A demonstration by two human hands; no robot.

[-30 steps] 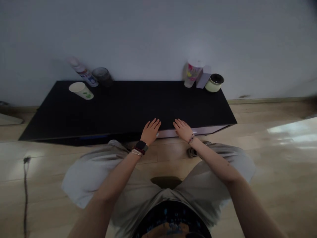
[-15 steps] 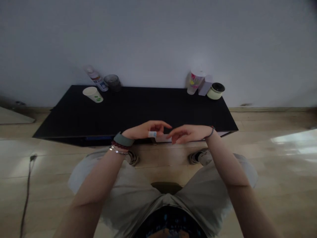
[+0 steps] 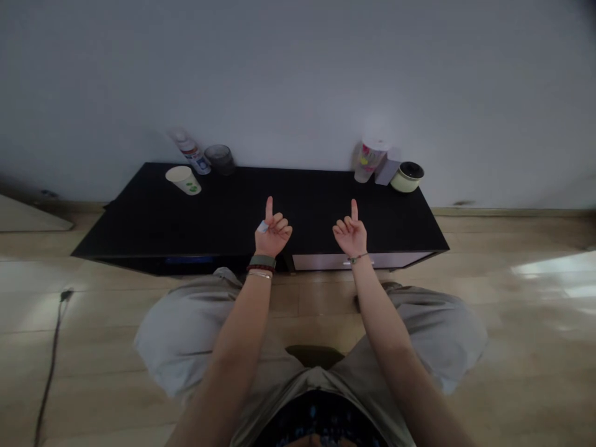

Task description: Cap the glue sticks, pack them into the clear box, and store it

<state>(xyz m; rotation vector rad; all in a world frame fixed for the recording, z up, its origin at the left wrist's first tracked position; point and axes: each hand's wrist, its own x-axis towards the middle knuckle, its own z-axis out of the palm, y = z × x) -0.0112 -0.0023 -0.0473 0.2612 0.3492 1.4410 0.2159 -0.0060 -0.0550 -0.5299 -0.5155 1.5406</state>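
Note:
My left hand is raised over the front part of a black low cabinet, palm side toward me. One finger points straight ahead while the others are curled in, with nothing visible in them. A white strip is wrapped on one of its digits, and a watch band and bracelets circle the wrist. Mirroring it to the right, my right hand also points one finger forward with the rest folded, holding nothing visible. Neither hand touches any object on the cabinet.
At the cabinet's back left stand a paper cup, a spray can and a dark glass. Back right are a clear plastic cup, a pale box and a cream pot. A cable lies on the floor.
Both hands have turned from facing each other at the front edge to palm side toward me, moved apart and forward, with most fingers curled and one pointing on each.

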